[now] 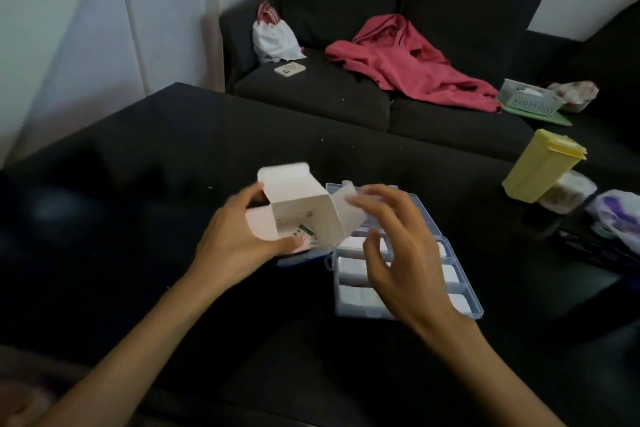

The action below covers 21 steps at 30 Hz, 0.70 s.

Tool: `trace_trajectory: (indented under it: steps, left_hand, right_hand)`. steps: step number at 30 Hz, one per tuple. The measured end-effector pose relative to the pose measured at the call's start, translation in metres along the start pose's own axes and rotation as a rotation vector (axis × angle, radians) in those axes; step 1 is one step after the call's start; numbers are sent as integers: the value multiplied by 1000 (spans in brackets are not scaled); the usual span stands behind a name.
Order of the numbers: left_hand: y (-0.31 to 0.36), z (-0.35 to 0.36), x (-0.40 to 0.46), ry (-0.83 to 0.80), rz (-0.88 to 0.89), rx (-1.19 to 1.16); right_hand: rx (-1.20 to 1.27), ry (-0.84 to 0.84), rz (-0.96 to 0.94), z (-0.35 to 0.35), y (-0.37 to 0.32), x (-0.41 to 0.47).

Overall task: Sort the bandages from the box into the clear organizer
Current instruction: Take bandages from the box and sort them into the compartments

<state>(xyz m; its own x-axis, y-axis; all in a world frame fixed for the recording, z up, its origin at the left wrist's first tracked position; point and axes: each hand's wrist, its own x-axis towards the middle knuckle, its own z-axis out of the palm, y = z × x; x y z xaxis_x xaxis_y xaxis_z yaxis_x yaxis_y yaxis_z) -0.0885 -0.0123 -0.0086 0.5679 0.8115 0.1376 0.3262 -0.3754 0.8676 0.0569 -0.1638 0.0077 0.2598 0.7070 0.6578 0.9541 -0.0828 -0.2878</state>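
White cardboard box [304, 218], flaps open, gripped by left hand [239, 236] above the dark tabletop [138, 218]. Clear plastic compartment organizer [460, 291] just right, white bandages [353, 267] inside. Right hand [398, 253] hovers over it, fingers loosely spread, holding nothing.

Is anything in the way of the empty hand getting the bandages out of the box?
Nothing visible. The box is open, its flaps folded back, and the right hand hovers beside it. The bandages lie at the bottom.

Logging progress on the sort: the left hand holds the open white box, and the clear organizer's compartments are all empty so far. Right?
Not quite. In the head view the left hand does hold the open white box, but the clear organizer already has white bandages in several compartments.
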Motion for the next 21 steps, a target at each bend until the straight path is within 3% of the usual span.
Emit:
trace_trajectory:
  steps: [3, 8, 10, 15, 21]
  left_hand:
    - [-3, 1, 3, -19, -61, -33]
    - [-5, -5, -3, -94, 30, 69]
    - [-4, -8, -6, -121, 75, 68]
    - [-7, -12, -6, -158, 112, 117]
    - [-7, -16, 1, -168, 100, 24]
  right_hand:
    - [27, -40, -66, -3, -13, 6]
    - [15, -550, 130, 5, -28, 24]
    - [-39, -676, 153, 11, -28, 31]
    - [-134, -786, 110, 28, -28, 35]
    - [-408, -849, -155, 53, -34, 61]
